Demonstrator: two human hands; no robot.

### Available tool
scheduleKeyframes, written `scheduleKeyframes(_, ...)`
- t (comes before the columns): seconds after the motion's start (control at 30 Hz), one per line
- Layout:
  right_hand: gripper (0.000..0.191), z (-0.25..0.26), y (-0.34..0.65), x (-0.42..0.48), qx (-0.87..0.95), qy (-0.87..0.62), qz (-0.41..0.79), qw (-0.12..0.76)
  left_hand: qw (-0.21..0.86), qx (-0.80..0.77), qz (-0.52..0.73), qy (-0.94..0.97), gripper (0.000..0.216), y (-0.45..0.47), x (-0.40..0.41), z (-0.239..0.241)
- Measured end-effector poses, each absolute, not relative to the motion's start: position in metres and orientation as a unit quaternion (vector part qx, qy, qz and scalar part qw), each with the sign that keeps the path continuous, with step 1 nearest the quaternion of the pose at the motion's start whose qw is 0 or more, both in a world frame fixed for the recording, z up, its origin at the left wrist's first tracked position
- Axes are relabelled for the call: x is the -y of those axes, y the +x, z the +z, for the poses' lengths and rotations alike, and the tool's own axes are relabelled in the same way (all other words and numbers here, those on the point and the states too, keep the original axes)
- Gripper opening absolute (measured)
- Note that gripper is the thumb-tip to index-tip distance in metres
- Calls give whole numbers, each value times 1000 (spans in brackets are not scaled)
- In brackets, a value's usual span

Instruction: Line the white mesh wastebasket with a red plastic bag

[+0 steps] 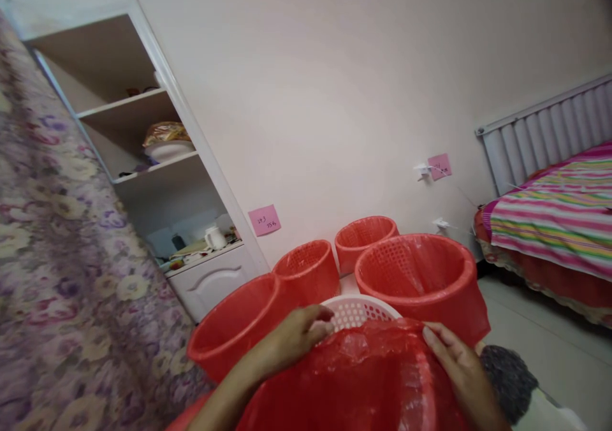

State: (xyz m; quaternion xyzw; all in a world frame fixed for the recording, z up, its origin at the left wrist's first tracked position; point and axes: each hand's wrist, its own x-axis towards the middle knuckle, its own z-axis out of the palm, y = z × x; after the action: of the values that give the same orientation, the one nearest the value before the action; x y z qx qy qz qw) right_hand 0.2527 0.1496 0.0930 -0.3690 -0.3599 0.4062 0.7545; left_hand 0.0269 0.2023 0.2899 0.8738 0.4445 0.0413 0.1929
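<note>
A white perforated basket sits low in the middle, mostly covered by a red plastic bag stretched over it. My left hand grips the bag at the basket's left rim. On the right, my right hand pinches the bag's edge against the rim. Both hands hold the bag taut across the basket's mouth.
Several baskets lined with red bags stand behind: one large, one at left, two farther back. A floral curtain hangs left, white shelves beside it. A striped bed is at right, a dark fuzzy object near my right wrist.
</note>
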Motion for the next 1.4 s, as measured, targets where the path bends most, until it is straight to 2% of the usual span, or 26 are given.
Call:
scheduleKeyframes(0.1, 39, 86, 256, -155, 368, -377, 399, 751, 249, -409, -75, 875, 45, 51, -225, 275)
scheduleKeyframes(0.17, 39, 79, 259, -161, 376, -376, 404, 744, 271, -401, -108, 868, 36, 55, -237, 262)
scheduleKeyframes(0.27, 39, 74, 259, -164, 390, -361, 423, 734, 303, -396, -105, 861, 22, 54, -247, 247)
scheduleKeyframes(0.4, 39, 82, 253, -159, 349, -355, 430, 753, 348, -387, -45, 853, 21, 54, -251, 242)
scheduleKeyframes(0.6, 49, 92, 255, -154, 372, -404, 412, 727, 277, -419, 115, 857, 21, 57, -282, 243)
scheduleKeyframes(0.7, 51, 91, 258, -153, 374, -402, 422, 721, 227, -411, 153, 869, 15, 62, -304, 237)
scheduleKeyframes(0.9, 48, 89, 252, -151, 375, -365, 458, 718, 227, -400, 145, 876, 20, 67, -315, 230)
scheduleKeyframes(1.17, 50, 81, 248, -153, 306, -384, 498, 715, 281, -399, 146, 860, 22, 71, -304, 237)
scheduleKeyframes(1.3, 48, 86, 246, -154, 320, -346, 514, 717, 241, -456, 140, 845, 30, 75, -305, 240)
scheduleKeyframes(1.4, 41, 79, 243, -158, 359, -316, 548, 687, 196, -498, 135, 834, 29, 77, -312, 239)
